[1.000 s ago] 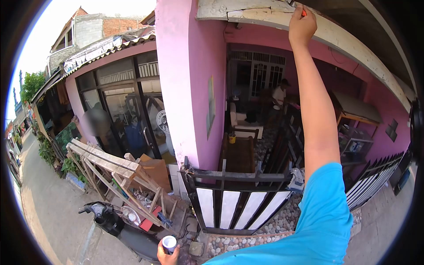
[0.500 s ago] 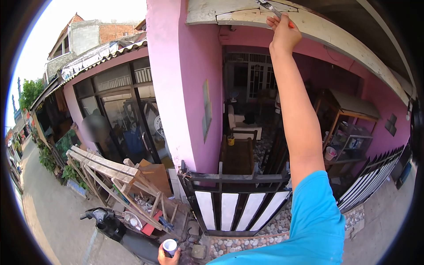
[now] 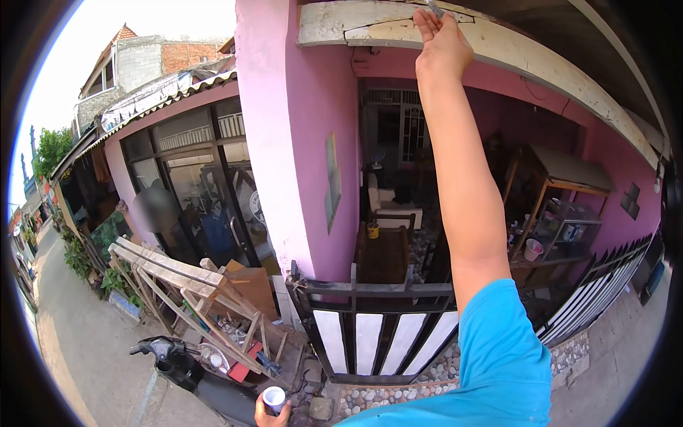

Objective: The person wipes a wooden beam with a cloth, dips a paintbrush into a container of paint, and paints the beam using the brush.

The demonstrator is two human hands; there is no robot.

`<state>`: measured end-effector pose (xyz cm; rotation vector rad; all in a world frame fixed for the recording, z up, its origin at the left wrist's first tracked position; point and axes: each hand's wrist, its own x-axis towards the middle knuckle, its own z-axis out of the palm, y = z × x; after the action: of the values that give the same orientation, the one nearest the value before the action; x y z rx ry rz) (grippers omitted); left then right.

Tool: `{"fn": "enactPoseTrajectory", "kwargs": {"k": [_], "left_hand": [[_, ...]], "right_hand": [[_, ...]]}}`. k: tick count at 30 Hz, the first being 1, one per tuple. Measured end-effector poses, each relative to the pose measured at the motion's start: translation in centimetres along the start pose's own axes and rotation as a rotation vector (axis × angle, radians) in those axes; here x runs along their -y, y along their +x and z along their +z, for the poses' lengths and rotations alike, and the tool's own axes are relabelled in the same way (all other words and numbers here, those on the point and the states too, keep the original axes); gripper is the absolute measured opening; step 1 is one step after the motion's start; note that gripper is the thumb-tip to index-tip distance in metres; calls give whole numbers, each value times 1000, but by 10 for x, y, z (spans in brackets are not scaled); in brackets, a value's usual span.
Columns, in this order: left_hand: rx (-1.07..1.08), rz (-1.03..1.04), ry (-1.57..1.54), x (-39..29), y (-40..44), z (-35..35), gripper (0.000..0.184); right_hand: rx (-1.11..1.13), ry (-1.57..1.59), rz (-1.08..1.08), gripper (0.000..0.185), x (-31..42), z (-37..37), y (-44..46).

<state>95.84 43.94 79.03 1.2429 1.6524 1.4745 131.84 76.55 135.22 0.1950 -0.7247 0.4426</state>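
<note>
High overhead, my right hand [image 3: 446,48] grips a paintbrush [image 3: 433,8] against the whitish beam [image 3: 491,46] with peeling, cracked paint. Most of the brush is hidden behind the fingers or cut off by the top edge; a greyish part shows beside them. Low in the view, my left hand [image 3: 265,415] is wrapped around a small cup [image 3: 274,397] with a white inside. The cup is upright, and its contents are hard to make out.
A black-and-white metal gate [image 3: 377,334] stands below my raised arm. A pink pillar [image 3: 281,142] rises left of it. A parked motorbike [image 3: 213,395] and a wooden trestle [image 3: 171,274] are at the lower left. A wooden cabinet [image 3: 562,171] is inside.
My right hand has moved slightly left and up along the beam, and its fingers now cover more of the paintbrush. My left hand keeps the cup in the same place.
</note>
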Motion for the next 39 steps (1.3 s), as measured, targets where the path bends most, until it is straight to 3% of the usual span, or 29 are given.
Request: {"fn": "enactPoseTrajectory", "kwargs": {"k": [8,13,17,23,39], "left_hand": [[14,92,67,25,7,1,57],[17,79,52,35,9,7,58],[32,15,-80,27,5,10,58],[28,75,64,26,2,9,58],[30,27,9,12,-5,11,59]], "right_hand": [[76,-52,-72,26,34,-9,-40],[17,-258,-23,26,-2,-27,-39],[48,-219,-122,27,-7,-13,-25],[132,-103,-137,24,24,10,-36],[206,-170,-247,28,56,4,-77]]}}
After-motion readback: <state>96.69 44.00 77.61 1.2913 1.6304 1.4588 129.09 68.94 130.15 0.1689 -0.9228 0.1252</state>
